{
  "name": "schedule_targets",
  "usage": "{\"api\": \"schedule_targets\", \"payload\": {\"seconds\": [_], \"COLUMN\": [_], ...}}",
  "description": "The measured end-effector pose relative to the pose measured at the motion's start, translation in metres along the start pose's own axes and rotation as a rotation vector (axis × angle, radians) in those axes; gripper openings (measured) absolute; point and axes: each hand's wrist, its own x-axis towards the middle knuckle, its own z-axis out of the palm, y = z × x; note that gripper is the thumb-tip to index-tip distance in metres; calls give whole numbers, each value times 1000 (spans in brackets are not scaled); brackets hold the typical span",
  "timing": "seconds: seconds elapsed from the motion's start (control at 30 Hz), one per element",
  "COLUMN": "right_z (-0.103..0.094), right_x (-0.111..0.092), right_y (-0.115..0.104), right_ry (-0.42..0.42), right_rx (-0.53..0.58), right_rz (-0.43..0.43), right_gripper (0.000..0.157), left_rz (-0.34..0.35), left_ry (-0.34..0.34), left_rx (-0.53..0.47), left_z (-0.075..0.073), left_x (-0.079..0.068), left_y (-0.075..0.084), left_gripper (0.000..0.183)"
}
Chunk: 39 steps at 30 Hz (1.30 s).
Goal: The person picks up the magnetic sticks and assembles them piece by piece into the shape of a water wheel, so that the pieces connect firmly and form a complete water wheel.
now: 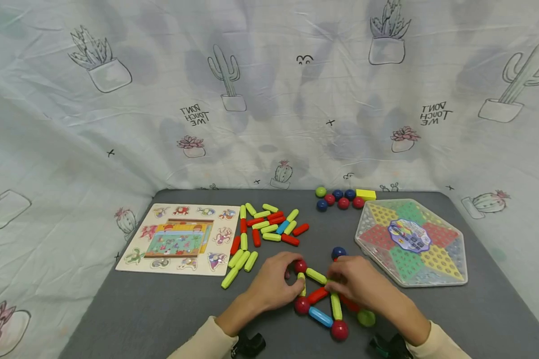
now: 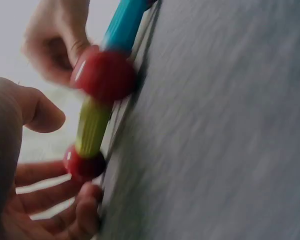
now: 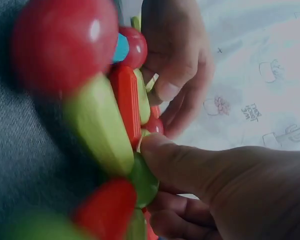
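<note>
On the table lies a linked frame of coloured rods and balls, between the two hands. My left hand [image 1: 274,281] reaches its fingers behind a red ball [image 2: 84,164] at the far left corner; its thumb stands apart from the yellow-green rod [image 2: 92,127] joined there. With thumb and fingers my right hand [image 1: 361,281] pinches a green ball [image 3: 144,181] at the frame's middle, hidden in the head view. Around it run a red rod [image 1: 317,295], a blue rod [image 1: 320,316] and another yellow-green rod [image 1: 336,305]. Nearer me are two more red balls, one [image 1: 340,330] at the front.
Several loose rods [image 1: 271,237] lie left of centre, beside a wooden picture puzzle board [image 1: 175,269]. Loose balls [image 1: 343,203] and a yellow block [image 1: 366,195] sit at the back edge. A hexagonal board-game case [image 1: 410,244] lies on the right.
</note>
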Motion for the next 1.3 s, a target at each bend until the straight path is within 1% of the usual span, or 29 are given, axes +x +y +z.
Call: {"api": "schedule_targets", "payload": {"seconds": [0.07,0.17,0.23,0.3,0.4,0.47,0.5,0.53,0.57,0.63,0.7,0.77,0.87,0.9,0.97,1.03,1.07,1.13,1.2,1.23,1.27,1.3], "right_z": [0,-1,-2,-3,-3,-2,-2,-1,0,1,1,1,0,0,0,0,0,1,1,1,0,0], "right_x": [0,-1,-1,-1,0,0,0,0,0,1,1,2,2,2,2,2,2,2,1,2,2,2], "right_y": [2,7,9,11,11,10,10,9,8,6,5,5,5,5,6,6,6,6,6,6,6,6], "right_ry": [12,10,0,-13,-15,-10,-6,-3,-3,-1,-2,-3,-4,-6,-9,-12,-13,-14,-13,-13,-13,-11], "right_rx": [-10,-6,7,17,24,31,35,39,43,44,43,40,35,36,37,41,43,46,46,45,45,43], "right_rz": [-8,-17,-24,-22,-21,-25,-30,-36,-42,-51,-54,-50,-44,-42,-39,-35,-33,-31,-28,-27,-24,-21], "right_gripper": [10,10,10,9,8,7,7,7,7,7,8,8,8,8,8,7,7,7,7,7,7,7], "left_rz": [25,37,46,49,46,35,32,27,25,35,59,88,111,110,97,63,40,-16,-66,-90,-103,-111], "left_ry": [15,-2,-14,-1,77,142,170,194,206,206,191,179,183,187,200,217,220,220,197,177,156,135], "left_rx": [-56,-123,-180,-243,-351,-387,-383,-357,-308,-183,-38,73,162,178,174,119,60,-97,-257,-321,-368,-388], "left_z": [-4,-10,-13,-15,-16,-16,-15,-15,-14,-13,-12,-11,-10,-10,-10,-11,-11,-11,-9,-7,-5,-2], "left_x": [2,5,8,13,23,31,34,37,40,43,45,46,46,46,44,42,40,36,31,29,26,24], "left_y": [-6,-16,-23,-30,-39,-44,-46,-47,-48,-49,-48,-47,-47,-47,-45,-42,-39,-32,-25,-21,-18,-16], "left_gripper": [31,14,12,14,21,26,30,33,37,41,40,33,20,17,14,15,16,18,20,20,20,20]}}
